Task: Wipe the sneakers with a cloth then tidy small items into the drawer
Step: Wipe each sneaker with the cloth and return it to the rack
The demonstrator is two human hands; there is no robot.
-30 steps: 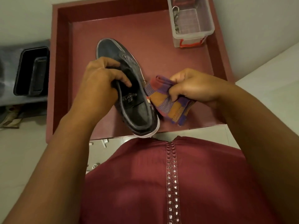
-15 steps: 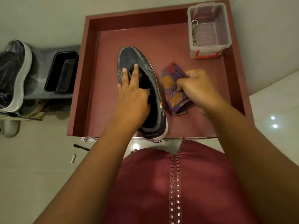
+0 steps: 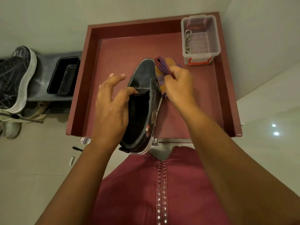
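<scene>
A dark sneaker (image 3: 143, 75) with a white sole is tilted on its side over the maroon tray-like table top (image 3: 123, 51), its toe pointing away from me. My left hand (image 3: 112, 109) holds it at the opening, thumb inside the collar and the other fingers spread along its left side. My right hand (image 3: 178, 85) grips a folded purple and orange striped cloth (image 3: 162, 65) and presses it against the sneaker's right side near the eyelets.
A clear plastic box (image 3: 200, 39) with a metal key clip inside stands at the table's far right corner. A second dark sneaker (image 3: 17, 75) and a black tray (image 3: 65, 75) sit on a grey shelf at left. Small items (image 3: 78, 149) lie on the floor.
The sneaker has been tipped from flat onto its side. My left hand went from lying flat on it to holding the collar. My right hand brought the cloth against the shoe's right side.
</scene>
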